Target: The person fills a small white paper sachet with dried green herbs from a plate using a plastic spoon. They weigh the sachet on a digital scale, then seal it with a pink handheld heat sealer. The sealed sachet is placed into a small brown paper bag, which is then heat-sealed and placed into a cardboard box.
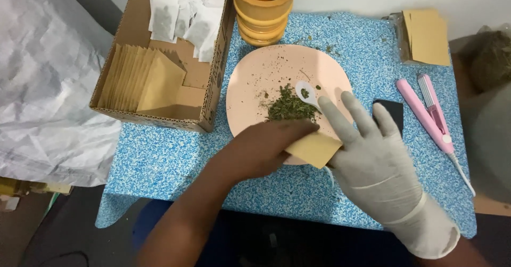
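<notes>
A small brown paper pouch [314,149] is held by the bare left hand [266,149] at the near rim of the pink plate [250,94], close beside the dried green herbs [287,108], while a white spoon [307,94] is gripped by the gloved right hand [372,160], so loading seems easy.
</notes>
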